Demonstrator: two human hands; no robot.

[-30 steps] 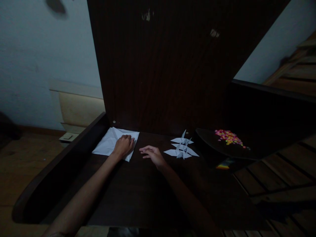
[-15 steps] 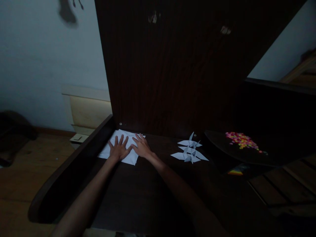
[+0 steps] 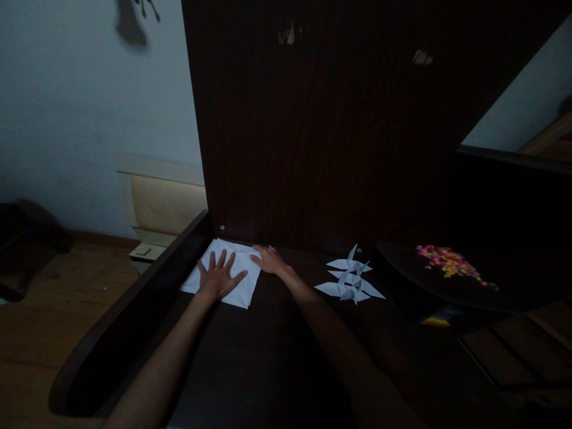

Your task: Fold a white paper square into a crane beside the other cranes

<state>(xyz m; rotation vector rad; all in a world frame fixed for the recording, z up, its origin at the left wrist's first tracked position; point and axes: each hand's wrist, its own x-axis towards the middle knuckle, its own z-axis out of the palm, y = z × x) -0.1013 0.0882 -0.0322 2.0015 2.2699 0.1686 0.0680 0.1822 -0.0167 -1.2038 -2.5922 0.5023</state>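
Observation:
Several sheets of white paper [image 3: 238, 288] lie stacked, slightly askew, in the back left corner of the dark wooden desktop [image 3: 241, 363]. My left hand [image 3: 217, 279] rests flat on the stack with its fingers spread. At the stack's right edge is my right hand [image 3: 270, 261], its thumb stretched toward the paper and its other fingers reaching past the back right corner; whether it presses on the paper or the wood I cannot tell. Folded white paper cranes [image 3: 351, 279] stand close together in a row to the right of my right hand.
A raised dark side rail [image 3: 129, 316] borders the desktop on the left, and a tall dark panel [image 3: 322, 131] rises behind it. Farther right, a dark curved shelf [image 3: 402, 262] carries a heap of small colourful pieces [image 3: 449, 261]. A small rainbow-coloured patch [image 3: 435, 322] shows below.
My right hand has slid right, from on top of the paper to its back right edge. My left hand stays spread on the stack. The whole view has shifted slightly.

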